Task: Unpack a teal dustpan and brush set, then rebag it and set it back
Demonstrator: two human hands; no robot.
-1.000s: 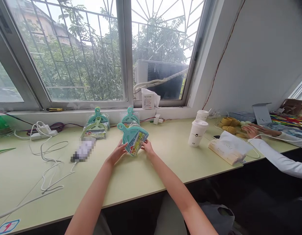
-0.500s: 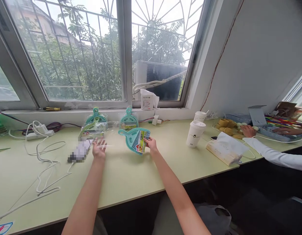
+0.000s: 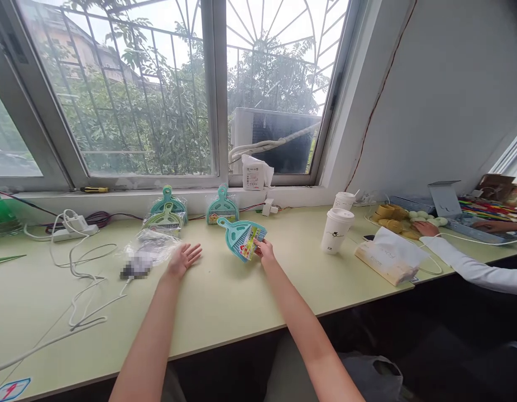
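My right hand (image 3: 264, 249) pinches the small teal plastic dustpan set with its printed card label (image 3: 243, 239) by the lower edge, tilted just above the pale green counter (image 3: 242, 301). My left hand (image 3: 182, 258) lies open and empty beside the crumpled clear plastic wrapper (image 3: 152, 247). With so slight a grip I judge the dustpan could slip, or the loose wrapper slide away.

Bright daylight through the window (image 3: 158, 95) — blown-out sky, wide-angle edge bending, soft shadows.
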